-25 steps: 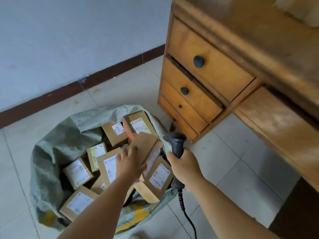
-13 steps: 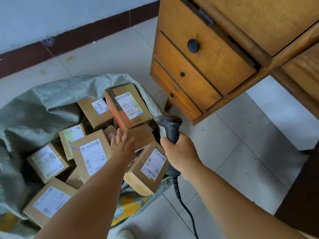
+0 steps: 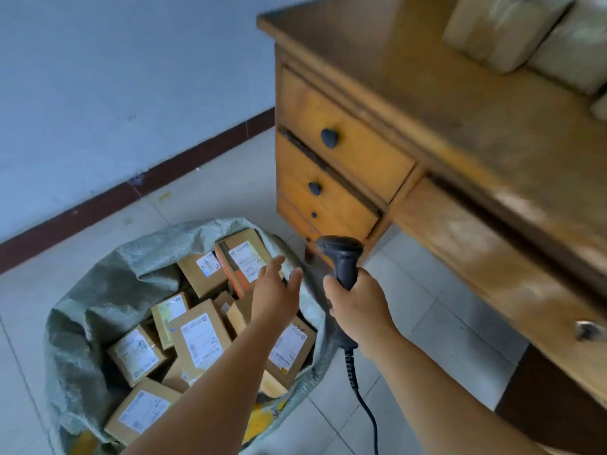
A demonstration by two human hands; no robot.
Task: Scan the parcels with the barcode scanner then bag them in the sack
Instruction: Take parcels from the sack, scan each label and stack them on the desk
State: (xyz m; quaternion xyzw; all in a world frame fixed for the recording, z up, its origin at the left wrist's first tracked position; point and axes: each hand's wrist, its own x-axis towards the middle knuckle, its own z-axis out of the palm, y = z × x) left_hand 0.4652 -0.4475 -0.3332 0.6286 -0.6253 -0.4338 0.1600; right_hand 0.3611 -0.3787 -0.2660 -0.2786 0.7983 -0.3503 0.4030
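A grey-green woven sack (image 3: pixel 108 287) lies open on the tiled floor at the lower left, filled with several cardboard parcels (image 3: pixel 200 339) bearing white labels. My left hand (image 3: pixel 276 297) hovers above the sack's right side with fingers straight, holding nothing. My right hand (image 3: pixel 358 307) grips the handle of a black barcode scanner (image 3: pixel 341 254), whose head points left over the sack; its cable hangs down to the bottom edge. More parcels (image 3: pixel 522 31), blurred, sit on the wooden desk top at the upper right.
A wooden desk (image 3: pixel 410 103) with three drawers and dark knobs fills the right side, its leg close to the sack. A pale wall with a dark red skirting board (image 3: pixel 131 192) runs behind. Tiled floor (image 3: pixel 433 320) lies between the sack and the desk.
My left hand let go of the parcel it laid in the sack and rose up and right, empty. The view tilted up toward the desk top. The scanner stays in my right hand.
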